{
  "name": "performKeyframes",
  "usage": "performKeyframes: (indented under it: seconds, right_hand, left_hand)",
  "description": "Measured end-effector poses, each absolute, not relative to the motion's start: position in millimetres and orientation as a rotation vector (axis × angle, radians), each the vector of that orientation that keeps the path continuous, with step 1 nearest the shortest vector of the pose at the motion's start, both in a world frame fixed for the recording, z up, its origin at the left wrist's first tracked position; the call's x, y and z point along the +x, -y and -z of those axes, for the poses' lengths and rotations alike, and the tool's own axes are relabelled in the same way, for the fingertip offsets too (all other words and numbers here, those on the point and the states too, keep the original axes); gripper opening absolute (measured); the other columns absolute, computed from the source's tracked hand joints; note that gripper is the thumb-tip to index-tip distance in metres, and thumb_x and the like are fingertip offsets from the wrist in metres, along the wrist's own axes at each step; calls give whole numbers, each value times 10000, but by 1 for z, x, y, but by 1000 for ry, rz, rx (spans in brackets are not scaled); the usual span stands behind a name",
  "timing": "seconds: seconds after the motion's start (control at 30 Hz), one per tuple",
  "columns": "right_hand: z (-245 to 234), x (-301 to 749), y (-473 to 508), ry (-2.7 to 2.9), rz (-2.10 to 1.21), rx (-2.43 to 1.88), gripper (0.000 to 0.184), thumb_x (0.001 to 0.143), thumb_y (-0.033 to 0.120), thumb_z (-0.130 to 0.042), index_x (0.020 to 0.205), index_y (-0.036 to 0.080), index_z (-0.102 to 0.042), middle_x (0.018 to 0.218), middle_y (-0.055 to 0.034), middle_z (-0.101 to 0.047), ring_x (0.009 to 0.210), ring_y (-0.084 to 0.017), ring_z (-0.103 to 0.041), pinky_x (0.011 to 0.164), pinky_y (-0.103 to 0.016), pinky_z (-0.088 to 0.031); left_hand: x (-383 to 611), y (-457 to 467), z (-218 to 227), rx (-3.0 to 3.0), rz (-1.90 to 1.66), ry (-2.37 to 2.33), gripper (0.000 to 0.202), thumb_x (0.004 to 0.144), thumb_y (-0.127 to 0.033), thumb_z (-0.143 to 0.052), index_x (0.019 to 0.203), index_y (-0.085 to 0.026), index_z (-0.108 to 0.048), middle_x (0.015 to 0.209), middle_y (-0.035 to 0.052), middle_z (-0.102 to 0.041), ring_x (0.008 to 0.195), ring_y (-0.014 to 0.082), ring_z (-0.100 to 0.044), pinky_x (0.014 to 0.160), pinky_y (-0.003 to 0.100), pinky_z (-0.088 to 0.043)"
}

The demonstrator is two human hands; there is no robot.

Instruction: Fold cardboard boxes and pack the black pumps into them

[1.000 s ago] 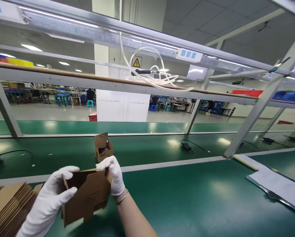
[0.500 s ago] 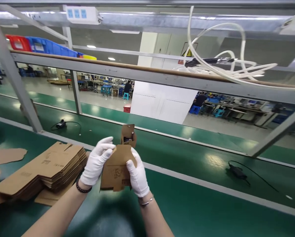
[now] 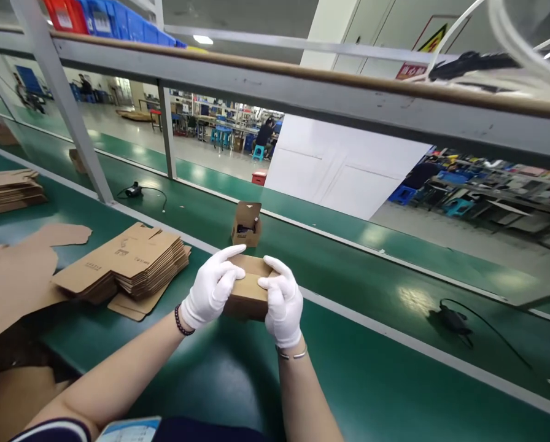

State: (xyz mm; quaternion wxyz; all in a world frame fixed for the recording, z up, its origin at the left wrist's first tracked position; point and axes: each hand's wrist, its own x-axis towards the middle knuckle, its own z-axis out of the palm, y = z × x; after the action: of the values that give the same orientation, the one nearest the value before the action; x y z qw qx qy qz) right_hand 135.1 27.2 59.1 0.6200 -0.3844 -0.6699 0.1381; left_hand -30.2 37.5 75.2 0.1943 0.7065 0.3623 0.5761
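Observation:
Between my two white-gloved hands is a small brown cardboard box (image 3: pixel 247 294), held above the green work surface. My left hand (image 3: pixel 215 285) grips its left side, thumb and fingertips on the top. On the right side, my right hand (image 3: pixel 282 301) is closed round the box with its thumb on the top panel. Just beyond stands another cardboard box (image 3: pixel 246 233) with its flap up and something dark inside. A stack of flat cardboard blanks (image 3: pixel 127 258) lies to the left of my left hand.
Loose brown cardboard sheets (image 3: pixel 17 270) and another stack of blanks (image 3: pixel 10 190) lie at the far left. Black adapters with cords rest on the green belt, one at the left (image 3: pixel 134 191) and one at the right (image 3: pixel 454 322). A metal frame post (image 3: pixel 65 104) rises at the left.
The cardboard in my hands was partly flat with a raised panel; now it is a box shape with its top folded down. The view has tilted downward and shifted left.

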Motion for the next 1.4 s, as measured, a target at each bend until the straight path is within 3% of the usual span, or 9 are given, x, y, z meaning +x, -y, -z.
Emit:
performKeyframes:
  seconds: [0.1,0.17,0.3,0.57,0.73,0.9,1.0,1.17,1.4]
  right_hand:
    - [-64,140,-26,1584,-256,-899,271,902,318,-475,676,217,-586,1152,-83,-648,1099,-269,-607,978,-501,-462]
    - [-66,144,-26,1597,-211,-919,245,899,357,-495,729,216,-600,1202,-100,-628,1111,-280,-603,980,-518,-461]
    - [-63,152,-36,1504,-259,-853,327,921,476,-460,1004,203,-619,1340,-141,-550,1197,-289,-568,1007,-521,-452]
    - [-49,161,-70,1270,-914,-997,574,831,450,-587,1319,170,-472,1323,-160,-580,1166,-265,-595,889,-419,-542]
    - [-45,155,-74,1324,-896,-1068,443,723,317,-623,1133,148,-605,1113,-94,-700,1014,-235,-652,886,-365,-529]
    - [-46,176,-73,1559,-962,-1248,312,691,397,-681,906,172,-682,748,-11,-704,644,-169,-628,600,-287,-530]
    - [-43,196,-82,1528,-747,-1426,320,709,480,-675,782,169,-673,735,-37,-690,667,-184,-628,675,-336,-539]
    - [-38,185,-87,1364,-236,-1452,560,811,551,-582,1191,141,-604,1379,-194,-502,1261,-304,-479,1053,-498,-377]
    - [-39,108,-50,2090,-531,-1247,240,886,312,-547,1056,171,-641,1004,-114,-696,914,-268,-660,814,-397,-526]
  left_hand:
    - [-30,-36,-75,1988,-1536,-1016,384,913,-413,-418,676,-193,-626,1229,116,-635,1156,264,-585,1042,420,-423]
    - [-31,-36,-75,1968,-1447,-969,325,833,-486,-572,891,-185,-680,1374,133,-532,1234,296,-531,1068,441,-403]
    - [-39,-40,-75,1799,-1272,-1026,968,513,-446,-871,1371,-216,-485,1452,142,-442,1353,358,-397,1129,499,-323]
    - [-68,-55,-84,801,-1677,-769,484,801,-436,-678,1235,-237,-605,1286,59,-628,1245,279,-545,1059,421,-459]
    - [-67,-48,-79,765,-1619,-743,444,768,-383,-728,1182,-247,-648,1204,32,-680,1203,264,-584,1041,396,-491]
    - [-74,-47,-68,817,-1605,-828,422,757,-408,-733,1130,-218,-675,1173,49,-695,1259,296,-534,1033,408,-500]
    - [-78,-50,-62,847,-1653,-850,493,763,-417,-723,1218,-253,-626,1253,40,-656,1309,289,-484,1044,402,-489]
    - [-64,-44,-37,920,-1852,-901,565,836,-538,-588,1351,-325,-493,1419,29,-523,1335,267,-455,1069,399,-451]
    - [-41,-28,31,1242,-1614,-1222,905,793,-550,-639,1521,-323,-152,1602,92,-200,1454,293,-241,1166,427,-280]
